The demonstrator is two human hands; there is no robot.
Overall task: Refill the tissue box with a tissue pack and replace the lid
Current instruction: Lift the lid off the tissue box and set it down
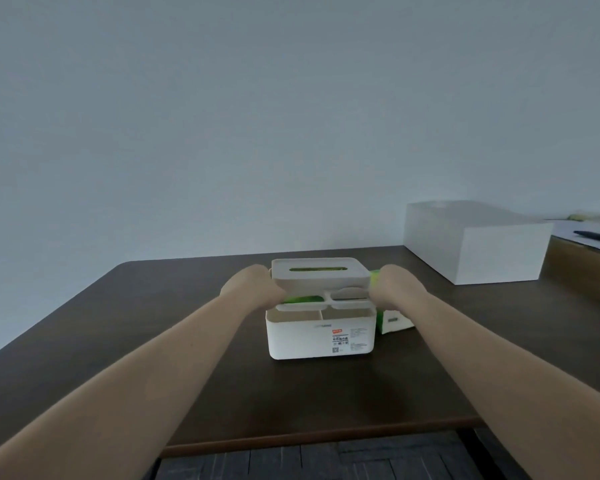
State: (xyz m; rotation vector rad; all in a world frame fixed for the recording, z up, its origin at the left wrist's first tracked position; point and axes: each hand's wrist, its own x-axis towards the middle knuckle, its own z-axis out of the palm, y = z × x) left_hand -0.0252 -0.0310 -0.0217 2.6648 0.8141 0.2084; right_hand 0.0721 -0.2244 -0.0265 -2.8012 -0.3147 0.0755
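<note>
Head view: at frame centre, the left hand (253, 285) and right hand (394, 285) grip the short ends of a white plastic slotted lid (321, 271), long axis left-to-right, held level just above the white plastic tissue box (321, 337) on the dark wooden bench (187, 341). A green tissue pack (303, 299) shows beneath the lid.

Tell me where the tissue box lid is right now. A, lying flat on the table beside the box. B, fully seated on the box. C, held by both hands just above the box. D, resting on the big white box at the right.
C: the left hand and right hand grip the lid at its ends, raised above the tissue box.
</note>
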